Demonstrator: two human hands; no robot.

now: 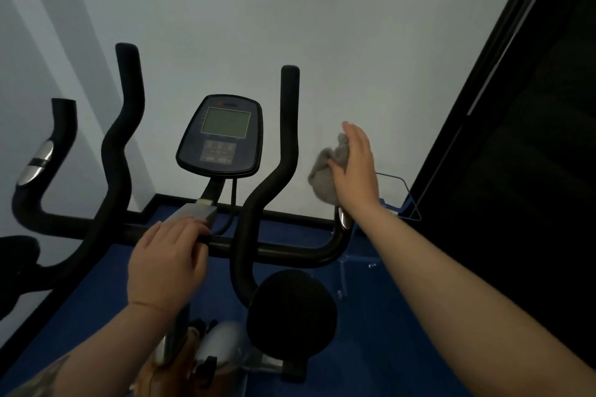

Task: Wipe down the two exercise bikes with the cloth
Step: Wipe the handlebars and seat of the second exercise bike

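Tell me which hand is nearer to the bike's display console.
Left. The left hand rests on the handlebar crossbar just below the console. The right hand, holding the cloth, is off to the console's right, beyond the upright handlebar grip.

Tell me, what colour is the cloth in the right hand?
Grey; the cloth shows best in the head view.
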